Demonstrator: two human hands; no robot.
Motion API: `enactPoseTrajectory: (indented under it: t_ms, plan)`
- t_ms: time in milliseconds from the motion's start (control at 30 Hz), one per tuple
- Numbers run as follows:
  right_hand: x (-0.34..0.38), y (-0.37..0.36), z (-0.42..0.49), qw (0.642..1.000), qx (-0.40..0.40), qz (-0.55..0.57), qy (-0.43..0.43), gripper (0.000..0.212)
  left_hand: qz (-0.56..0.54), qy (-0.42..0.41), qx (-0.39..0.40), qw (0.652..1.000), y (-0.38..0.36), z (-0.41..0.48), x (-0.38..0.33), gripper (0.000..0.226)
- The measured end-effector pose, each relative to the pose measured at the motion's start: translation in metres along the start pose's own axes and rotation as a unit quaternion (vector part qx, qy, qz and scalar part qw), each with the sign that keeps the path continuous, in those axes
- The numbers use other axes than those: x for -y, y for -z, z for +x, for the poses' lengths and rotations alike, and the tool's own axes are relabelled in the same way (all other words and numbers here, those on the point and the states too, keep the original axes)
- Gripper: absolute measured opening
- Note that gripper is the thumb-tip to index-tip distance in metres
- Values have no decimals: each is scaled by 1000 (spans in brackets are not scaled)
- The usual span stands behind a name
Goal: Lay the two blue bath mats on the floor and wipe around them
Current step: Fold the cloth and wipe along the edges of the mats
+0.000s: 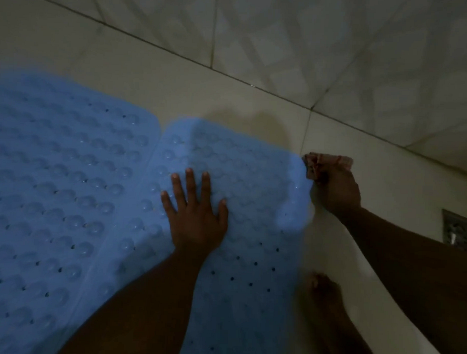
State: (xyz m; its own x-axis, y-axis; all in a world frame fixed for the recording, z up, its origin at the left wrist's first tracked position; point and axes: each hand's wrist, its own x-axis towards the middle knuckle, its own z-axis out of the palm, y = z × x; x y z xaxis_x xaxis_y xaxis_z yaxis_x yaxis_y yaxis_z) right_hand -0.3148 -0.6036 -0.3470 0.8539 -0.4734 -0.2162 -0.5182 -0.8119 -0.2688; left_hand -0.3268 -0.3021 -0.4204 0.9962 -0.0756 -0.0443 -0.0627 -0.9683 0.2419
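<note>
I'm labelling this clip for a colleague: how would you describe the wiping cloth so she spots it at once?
On the pale tiled floor, find the right-hand bumpy blue rubber bath mat, the one under the flat left hand. At its far right corner the right hand grips a crumpled pinkish-brown cloth, the only fabric in view.

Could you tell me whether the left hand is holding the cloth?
No, the left hand lies flat on the right-hand blue mat, while the right hand grips the cloth.
</note>
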Motion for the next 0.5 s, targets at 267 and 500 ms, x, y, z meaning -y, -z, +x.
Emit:
enactPoseTrajectory:
  t_ms: [267, 500]
  plan:
    - [-31, -34, -87, 1000, -18, -8, -22, 46, 7, -7, 2, 1000, -4, 0, 0, 76]
    - [-27, -56, -199, 999, -4, -32, -13, 40, 18, -12, 64, 998, 7, -1, 0, 77]
